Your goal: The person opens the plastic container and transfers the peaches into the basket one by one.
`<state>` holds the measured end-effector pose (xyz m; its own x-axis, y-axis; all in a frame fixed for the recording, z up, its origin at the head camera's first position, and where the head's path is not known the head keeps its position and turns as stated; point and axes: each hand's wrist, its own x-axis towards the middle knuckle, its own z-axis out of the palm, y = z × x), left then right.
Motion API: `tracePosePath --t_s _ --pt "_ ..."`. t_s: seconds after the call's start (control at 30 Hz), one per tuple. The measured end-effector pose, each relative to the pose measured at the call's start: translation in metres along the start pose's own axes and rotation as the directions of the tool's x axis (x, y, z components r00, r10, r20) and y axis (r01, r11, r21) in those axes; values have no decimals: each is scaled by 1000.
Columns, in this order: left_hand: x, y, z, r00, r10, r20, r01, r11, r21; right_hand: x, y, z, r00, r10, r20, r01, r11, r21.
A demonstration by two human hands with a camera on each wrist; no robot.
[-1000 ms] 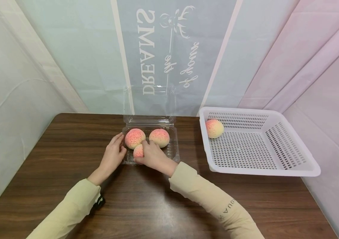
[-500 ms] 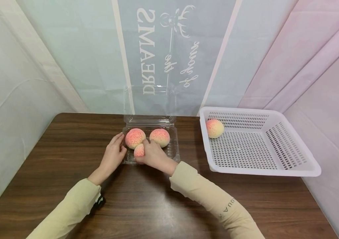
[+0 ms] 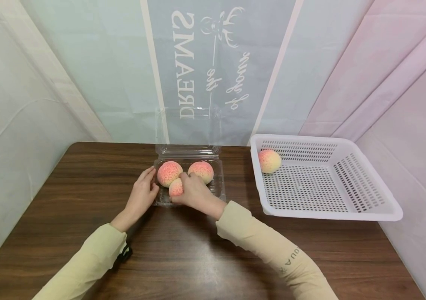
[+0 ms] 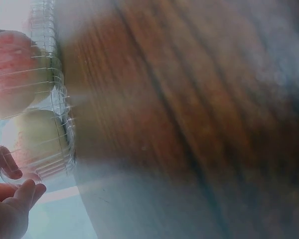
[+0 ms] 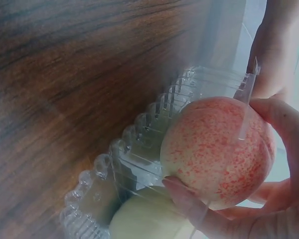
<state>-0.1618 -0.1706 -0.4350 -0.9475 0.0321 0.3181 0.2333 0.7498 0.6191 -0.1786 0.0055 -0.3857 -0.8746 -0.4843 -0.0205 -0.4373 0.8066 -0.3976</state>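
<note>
A clear plastic clamshell box (image 3: 218,191) lies on the table with its lid raised at the back. Two pink-and-yellow peaches, a left one (image 3: 169,173) and a right one (image 3: 201,170), sit in its rear half. My right hand (image 3: 198,193) grips a third peach (image 3: 176,188) at the front of the box; in the right wrist view its thumb and fingers curve around this peach (image 5: 217,154). The fingers of my left hand (image 3: 141,195) touch the box's left side, and part of a hand (image 4: 10,214) shows beside the plastic in the left wrist view.
To the right stands a white perforated basket (image 3: 325,216) with one peach (image 3: 270,161) in its back left corner. A printed cloth (image 3: 123,104) hangs directly behind the dark wooden table (image 3: 183,258), and pale sheets enclose both sides.
My right hand and the peach it grips have shifted very slightly to the right inside the box. The left hand has stayed against the box's side.
</note>
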Motion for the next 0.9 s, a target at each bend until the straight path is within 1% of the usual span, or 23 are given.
tracePosePath --t_s 0.37,0.57,0.7,0.9 --pt "0 0 -1 1000 -5 15 5 1000 -7 -4 -1 -9 1000 -7 10 7 1000 6" --pt "1 -1 0 1000 -7 12 7 1000 -10 -6 -2 -13 1000 -15 1 15 1000 -10" --pt "1 -1 0 1000 -9 17 9 1000 -15 -8 -2 -15 1000 -23 0 23 1000 5" --pt "1 -1 -1 1000 -10 21 10 1000 -14 -9 -1 -16 998 -54 -28 55 998 8"
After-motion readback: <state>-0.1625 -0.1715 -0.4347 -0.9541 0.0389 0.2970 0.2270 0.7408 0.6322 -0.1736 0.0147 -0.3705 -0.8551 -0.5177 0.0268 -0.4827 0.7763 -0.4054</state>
